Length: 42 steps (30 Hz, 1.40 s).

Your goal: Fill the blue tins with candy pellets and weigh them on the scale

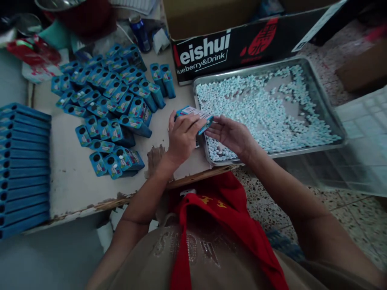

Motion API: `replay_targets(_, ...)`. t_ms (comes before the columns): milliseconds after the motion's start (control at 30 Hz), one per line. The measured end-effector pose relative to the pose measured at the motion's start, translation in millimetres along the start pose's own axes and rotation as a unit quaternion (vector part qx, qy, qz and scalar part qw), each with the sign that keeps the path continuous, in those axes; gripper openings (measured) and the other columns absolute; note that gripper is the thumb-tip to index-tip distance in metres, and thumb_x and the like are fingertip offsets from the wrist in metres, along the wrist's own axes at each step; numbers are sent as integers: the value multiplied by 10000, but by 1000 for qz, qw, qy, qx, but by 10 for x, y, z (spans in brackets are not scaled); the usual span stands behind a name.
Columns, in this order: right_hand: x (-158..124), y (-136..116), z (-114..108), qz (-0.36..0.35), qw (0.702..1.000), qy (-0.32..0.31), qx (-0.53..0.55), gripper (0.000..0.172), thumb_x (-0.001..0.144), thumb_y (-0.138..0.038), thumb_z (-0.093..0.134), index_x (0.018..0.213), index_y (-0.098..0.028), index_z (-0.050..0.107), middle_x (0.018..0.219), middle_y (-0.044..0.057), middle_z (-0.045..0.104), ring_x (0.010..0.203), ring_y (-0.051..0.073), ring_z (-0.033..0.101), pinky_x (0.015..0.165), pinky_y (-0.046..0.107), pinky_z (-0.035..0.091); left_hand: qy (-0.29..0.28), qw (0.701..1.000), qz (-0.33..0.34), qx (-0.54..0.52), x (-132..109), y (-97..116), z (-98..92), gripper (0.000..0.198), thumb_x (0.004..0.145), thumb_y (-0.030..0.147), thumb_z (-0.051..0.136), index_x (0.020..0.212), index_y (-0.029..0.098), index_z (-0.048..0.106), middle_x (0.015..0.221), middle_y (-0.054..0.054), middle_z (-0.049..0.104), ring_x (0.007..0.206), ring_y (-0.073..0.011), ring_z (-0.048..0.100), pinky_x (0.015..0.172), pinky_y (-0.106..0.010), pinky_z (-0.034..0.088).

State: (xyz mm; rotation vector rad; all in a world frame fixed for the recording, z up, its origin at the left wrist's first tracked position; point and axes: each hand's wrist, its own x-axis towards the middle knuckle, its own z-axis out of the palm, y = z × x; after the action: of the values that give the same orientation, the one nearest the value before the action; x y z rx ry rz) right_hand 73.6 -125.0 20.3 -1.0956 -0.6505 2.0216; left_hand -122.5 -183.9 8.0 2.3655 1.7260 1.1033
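Note:
A small blue box point(190, 110) with a printed label lies tilted in my left hand point(182, 137), whose fingers wrap over its top. My right hand point(231, 133) is at the box's right end, palm turned up and fingers stretched out. Whether its fingertips touch the box I cannot tell. Under and beyond the right hand is a metal tray point(325, 100) spread with pale blue and white candies point(250, 108). To the left, many blue boxes point(111, 88) stand upright close together, dark round holes in their tops. White pieces show in or on some holes.
Stacked blue boxes point(26, 169) line the table's left end. Behind the tray stands a large black carton point(211, 52). A blue can point(140, 34) and a red bowl point(81, 20) are at the back. The table's worn front edge point(111, 203) runs before me.

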Motion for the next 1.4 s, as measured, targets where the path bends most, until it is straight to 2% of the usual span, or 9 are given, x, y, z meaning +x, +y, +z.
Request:
replay_targets(133, -16, -94, 116, 37, 999, -5, 32, 288, 1113, -81, 496, 952, -175, 714, 919, 86, 818, 825, 164, 807, 835, 257, 707, 1, 1000, -23, 15, -54, -106, 123, 354, 1102, 182, 543, 1376, 257, 753, 1384, -97, 769, 1332, -285, 680, 1318, -530, 405)
replay_targets(267, -54, -163, 133, 32, 999, -19, 14, 267, 1041, -3, 567, 935, -194, 721, 875, 67, 812, 773, 167, 804, 776, 248, 718, 20, 999, -5, 39, -90, 10, -9, 344, 1126, 196, 524, 1353, 270, 772, 1344, -88, 779, 1304, -263, 683, 1320, -513, 408)
replay_targets(367, -99, -178, 144, 2, 999, -36, -19, 214, 987, -24, 663, 958, -219, 746, 944, 51, 826, 862, 194, 825, 837, 304, 740, 39, 998, 2, 43, -75, 99, -134, 342, 1131, 208, 531, 1340, 294, 788, 1341, -83, 777, 1305, -260, 678, 1340, -523, 386)
replay_targets(467, -98, -172, 155, -7, 998, -30, -53, 197, 959, -41, 681, 923, -223, 750, 961, 54, 823, 908, 202, 830, 905, 319, 735, 55, 998, 9, 10, -53, 76, -159, 339, 1128, 218, 544, 1337, 295, 799, 1328, -90, 784, 1256, -271, 694, 1286, -504, 447)
replay_targets(667, 27, -104, 157, 6, 997, -40, -70, 176, 881, -73, 731, 896, -248, 729, 931, 49, 813, 916, 232, 815, 897, 368, 746, 33, 999, 35, 23, -136, -2, -127, 353, 1154, 271, 536, 1394, 328, 789, 1343, -73, 792, 1293, -264, 683, 1309, -509, 405)
replay_targets(833, 157, -38, 203, 32, 998, -27, -54, 182, 845, -61, 759, 875, -232, 702, 873, 48, 799, 822, 216, 806, 827, 340, 746, 35, 999, 4, 27, -157, -150, -58, 359, 1157, 294, 517, 1355, 299, 816, 1292, -97, 807, 1194, -278, 695, 1188, -486, 483)
replay_targets(967, 182, -63, 221, 20, 997, -39, -65, 188, 863, -51, 762, 880, -231, 711, 906, 50, 805, 832, 206, 808, 860, 344, 743, 61, 998, -4, 33, -163, -181, -33, 355, 1154, 305, 523, 1329, 293, 832, 1276, -99, 810, 1174, -275, 696, 1165, -472, 488)
replay_targets(1133, 153, -102, 237, 11, 993, -72, -88, 217, 798, -32, 706, 840, -246, 706, 867, 20, 777, 881, 206, 807, 880, 336, 733, 63, 997, 35, 39, -180, -128, -39, 365, 1147, 265, 537, 1374, 353, 810, 1325, -74, 805, 1278, -267, 680, 1268, -506, 416)
replay_targets(1400, 271, -48, 218, 17, 997, -56, -52, 249, 793, 1, 669, 869, -224, 741, 758, 2, 720, 790, 180, 777, 923, 318, 726, 84, 996, -5, 17, -138, -322, 101, 338, 1135, 288, 549, 1317, 322, 833, 1259, -96, 811, 1198, -278, 703, 1205, -493, 462)
